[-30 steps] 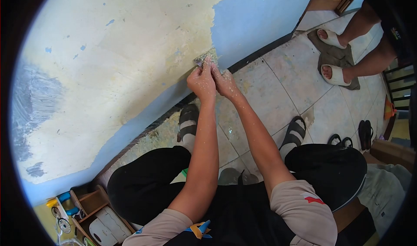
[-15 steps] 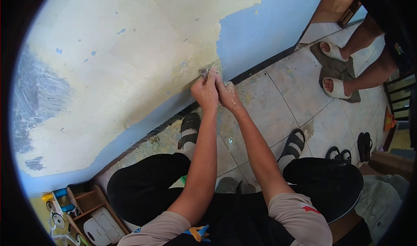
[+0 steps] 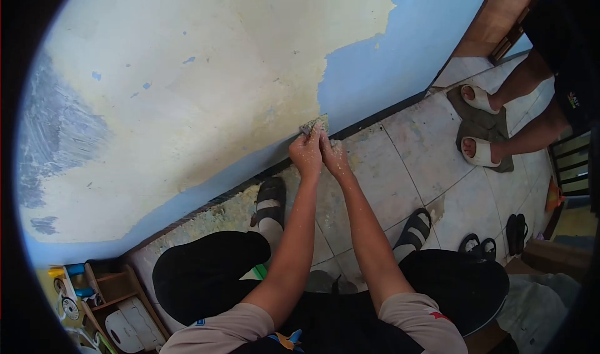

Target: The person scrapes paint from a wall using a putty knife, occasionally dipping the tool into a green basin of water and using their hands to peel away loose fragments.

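Both of my hands are together at the lower part of the wall (image 3: 206, 98), fingers closed around a small flat scraper. My left hand (image 3: 305, 156) and my right hand (image 3: 335, 156) are side by side, both speckled with pale flakes. The scraper's blade (image 3: 307, 128) shows just beyond the fingertips, against the wall near the edge of the blue paint (image 3: 369, 73); its handle is hidden by my fingers. Cream-coloured surface is exposed over much of the wall, with blue along the bottom and right.
Paint debris (image 3: 215, 219) lies along the wall's foot on the tiled floor (image 3: 400, 160). Another person in white slippers (image 3: 481, 152) stands on a dark cloth (image 3: 490, 123) at the right. Black sandals (image 3: 478, 246) are at the lower right, a wooden shelf (image 3: 119, 298) at the lower left.
My view has tilted, so the wall and floor sit differently in it. My hands have moved slightly lower along the wall, still closed on the scraper.
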`<state>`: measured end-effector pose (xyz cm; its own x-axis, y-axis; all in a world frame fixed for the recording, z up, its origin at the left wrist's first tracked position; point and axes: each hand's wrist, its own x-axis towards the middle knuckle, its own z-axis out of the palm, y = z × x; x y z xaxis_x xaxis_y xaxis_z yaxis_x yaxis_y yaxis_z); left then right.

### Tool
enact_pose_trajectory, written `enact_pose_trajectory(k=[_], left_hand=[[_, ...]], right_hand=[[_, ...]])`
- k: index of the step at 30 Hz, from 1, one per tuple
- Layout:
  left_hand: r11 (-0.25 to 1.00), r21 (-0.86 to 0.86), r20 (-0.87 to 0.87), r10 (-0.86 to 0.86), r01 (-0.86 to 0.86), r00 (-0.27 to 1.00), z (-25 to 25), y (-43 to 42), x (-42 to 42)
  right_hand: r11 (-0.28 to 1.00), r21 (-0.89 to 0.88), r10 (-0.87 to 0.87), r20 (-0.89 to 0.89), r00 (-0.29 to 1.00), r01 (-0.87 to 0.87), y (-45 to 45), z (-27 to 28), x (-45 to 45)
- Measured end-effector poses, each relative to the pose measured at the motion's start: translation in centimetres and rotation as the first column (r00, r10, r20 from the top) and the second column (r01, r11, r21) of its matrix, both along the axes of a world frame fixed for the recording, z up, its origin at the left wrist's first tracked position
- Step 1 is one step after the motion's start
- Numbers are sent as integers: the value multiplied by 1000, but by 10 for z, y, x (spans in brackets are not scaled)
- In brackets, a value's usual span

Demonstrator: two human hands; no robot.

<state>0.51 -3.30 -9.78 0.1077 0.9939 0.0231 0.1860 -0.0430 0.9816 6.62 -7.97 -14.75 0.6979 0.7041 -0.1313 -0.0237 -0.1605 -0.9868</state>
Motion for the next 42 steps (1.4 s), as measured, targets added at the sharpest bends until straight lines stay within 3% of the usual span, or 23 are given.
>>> enact_pose_trajectory(k=[3,5,9,11,12,14,18,24,26,29,34,36,39,42], left_hand=[[1000,-15,49,1,-1,999,4,4,1],[998,47,158,37,-45,987,23,4,5],[1000,11,247,13,-16,969,35,3,6],[997,57,74,56,-61,996,5,-1,3],[997,60,80,52,-56,995,-12,-3,-1],[984,-140,59,116,-107,991,-40,-5,-7],[989,-120,41,98,-92,994,-34,-4,-11],[990,-91,57,113,-107,992,-19,-4,-7],[997,45,114,56,-62,992,-5,3,-3],[999,-32,147,24,-19,989,12,5,4],[991,22,95,130,-133,987,-22,-6,0],[990,-75,17,123,-121,992,-28,-5,-7],[992,-92,-25,79,-81,997,-30,-4,-16],[986,-119,35,125,-120,992,-25,-7,-12]], right_hand=[[999,-27,-22,-4,1000,22,8,10,-4],[987,161,-30,32,999,24,12,32,-4],[987,161,-6,-39,999,12,11,37,-2],[999,-2,49,-54,997,-49,4,0,-2],[999,1,45,-47,998,-45,0,-1,-5],[988,-130,72,-48,996,-78,-8,-5,-12],[980,-154,109,-114,988,-126,-9,-7,-14],[995,-82,52,-111,992,-62,2,-24,-15],[995,40,85,37,996,-86,8,-2,-4],[991,129,29,-88,996,-17,14,15,-1],[996,72,-53,-64,997,58,-1,-4,-17],[975,-202,69,-116,991,-92,-6,-9,-15],[997,-78,16,-151,988,-28,-6,-19,-26],[994,-110,4,-129,992,-19,-8,-14,-27]])
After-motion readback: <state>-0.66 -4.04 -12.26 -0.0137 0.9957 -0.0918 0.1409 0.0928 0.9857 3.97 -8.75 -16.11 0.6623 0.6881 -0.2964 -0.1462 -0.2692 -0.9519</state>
